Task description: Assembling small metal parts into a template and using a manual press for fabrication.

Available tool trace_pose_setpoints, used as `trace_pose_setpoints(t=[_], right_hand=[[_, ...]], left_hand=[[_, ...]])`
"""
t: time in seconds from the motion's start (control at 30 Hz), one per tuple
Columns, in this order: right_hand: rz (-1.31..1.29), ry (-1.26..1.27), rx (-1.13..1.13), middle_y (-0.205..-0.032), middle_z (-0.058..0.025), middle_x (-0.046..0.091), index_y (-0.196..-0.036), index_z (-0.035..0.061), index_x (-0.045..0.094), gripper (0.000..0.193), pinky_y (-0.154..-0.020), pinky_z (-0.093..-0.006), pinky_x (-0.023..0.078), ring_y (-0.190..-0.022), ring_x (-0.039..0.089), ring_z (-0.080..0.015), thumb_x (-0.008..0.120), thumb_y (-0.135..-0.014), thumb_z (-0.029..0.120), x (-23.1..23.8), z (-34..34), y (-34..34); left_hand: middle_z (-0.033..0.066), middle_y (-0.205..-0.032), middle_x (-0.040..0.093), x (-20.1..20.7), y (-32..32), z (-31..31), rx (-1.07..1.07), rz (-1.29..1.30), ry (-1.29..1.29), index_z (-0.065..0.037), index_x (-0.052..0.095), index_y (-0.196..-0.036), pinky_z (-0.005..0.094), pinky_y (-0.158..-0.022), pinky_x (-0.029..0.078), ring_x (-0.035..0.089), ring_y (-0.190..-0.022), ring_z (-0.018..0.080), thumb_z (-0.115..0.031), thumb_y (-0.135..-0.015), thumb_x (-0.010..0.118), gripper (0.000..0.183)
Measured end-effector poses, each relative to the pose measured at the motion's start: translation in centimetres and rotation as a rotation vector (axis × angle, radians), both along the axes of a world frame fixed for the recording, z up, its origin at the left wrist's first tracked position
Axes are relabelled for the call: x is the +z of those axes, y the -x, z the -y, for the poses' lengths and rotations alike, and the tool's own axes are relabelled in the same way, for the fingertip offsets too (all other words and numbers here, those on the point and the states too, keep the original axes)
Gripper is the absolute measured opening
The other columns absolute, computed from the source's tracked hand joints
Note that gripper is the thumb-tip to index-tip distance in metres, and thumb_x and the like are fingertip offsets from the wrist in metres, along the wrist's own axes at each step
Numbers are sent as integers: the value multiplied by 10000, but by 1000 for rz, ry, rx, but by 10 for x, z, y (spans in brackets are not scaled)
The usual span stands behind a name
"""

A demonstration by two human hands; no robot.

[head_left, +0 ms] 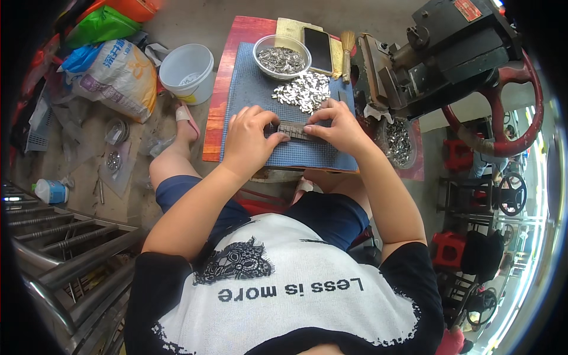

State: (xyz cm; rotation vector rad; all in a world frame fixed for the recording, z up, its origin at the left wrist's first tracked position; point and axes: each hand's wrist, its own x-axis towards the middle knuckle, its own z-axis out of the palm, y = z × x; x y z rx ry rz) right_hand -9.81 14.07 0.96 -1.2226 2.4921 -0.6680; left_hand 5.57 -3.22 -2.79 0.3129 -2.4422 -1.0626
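Work judged to be in mid-course: a dark grey, narrow metal block with a segmented top face (294,131) is held over the near part of the blue textured mat (241,86), between the two hands. Whether its segments are seated pieces or bare slots cannot be told. Much appears to be left: a loose heap of small silvery metal pieces (305,93) is spread just beyond the grip, and a clear round plastic bowl (284,76) of similar small parts is set farther out. No finished count can be read. The block's left end is pinched by the left hand (251,139), thumb nearer the body, fingers arched over. Its right end is touched by the right hand (340,127), thumb and forefinger brought close; whether a piece is pinched there cannot be told. Both forearms are angled inward, elbows bent.
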Motion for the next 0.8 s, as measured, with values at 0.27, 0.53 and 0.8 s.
trace_pose_setpoints(t=[0.27, 0.53, 0.8], right_hand=[[118, 6, -30, -931, -66, 598, -906, 97, 785, 206, -929, -356, 440, -1014, 550, -251, 830, -785, 257, -2, -10, 6], [78, -60, -44, -951, -77, 607, -902, 85, 779, 212, -900, -358, 451, -1003, 564, -253, 821, -790, 259, 7, -15, 7], [224, -42, -53, -960, -127, 634, -944, 66, 783, 237, -863, -367, 494, -941, 613, -273, 805, -794, 248, 12, -28, 15]], left_hand=[[75, -883, 635, 0, 0, -1, 3, 5, 3, -76, 717, -852, 409, -860, 437, 588, -926, 292, -248, -707, 839, 256], [82, -877, 627, -1, 1, -1, -4, 1, 15, -71, 714, -855, 414, -850, 437, 583, -911, 296, -252, -713, 835, 260], [80, -871, 623, -1, 0, 0, -5, -7, 23, -73, 714, -854, 411, -846, 432, 582, -906, 291, -253, -719, 830, 254]])
